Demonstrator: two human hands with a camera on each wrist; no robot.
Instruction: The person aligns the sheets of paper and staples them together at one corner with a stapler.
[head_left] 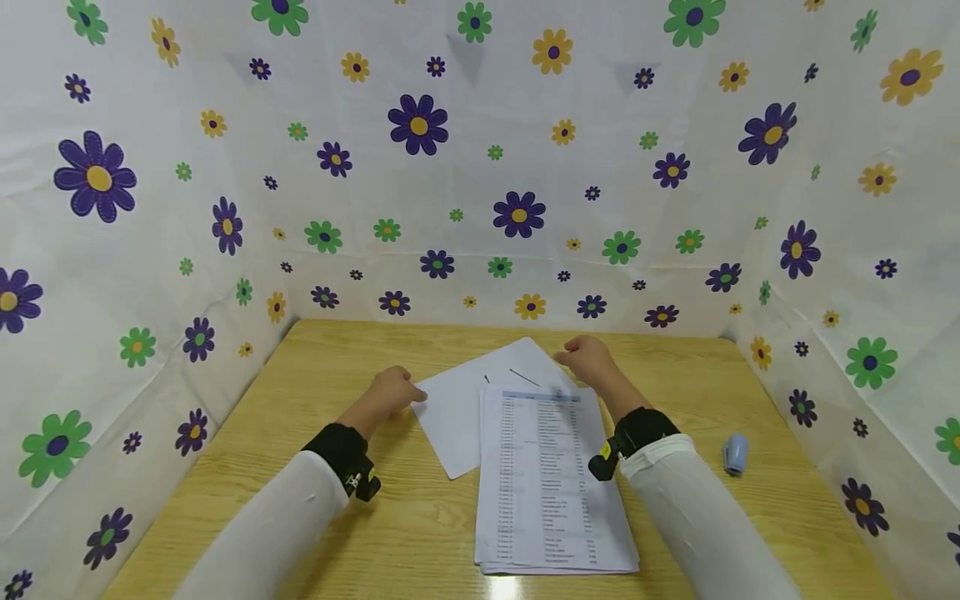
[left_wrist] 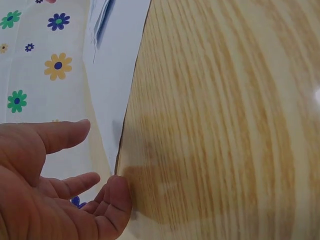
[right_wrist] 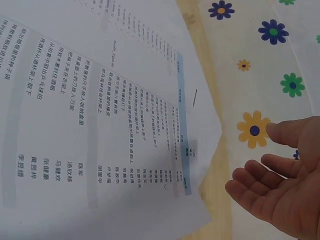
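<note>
My left hand [head_left: 390,394] is at the left corner of a white sheet [head_left: 455,421] that lies askew on the table. In the left wrist view, curved fingers [left_wrist: 119,197] touch the sheet's corner, with the thumb held apart. A stack of printed papers [head_left: 551,483], its top page a table of text, overlaps the front right of that sheet. Just beyond the sheet's right side is my right hand [head_left: 591,362]. In the right wrist view its fingers [right_wrist: 250,190] are loosely bent, holding nothing, apart from the printed pages [right_wrist: 105,130].
A light blue stapler [head_left: 736,455] stands on the wooden table [head_left: 360,517] at the right. Two thin dark marks show on the white sheet. White cloth walls [head_left: 465,183] with printed flowers surround the table at the back and sides.
</note>
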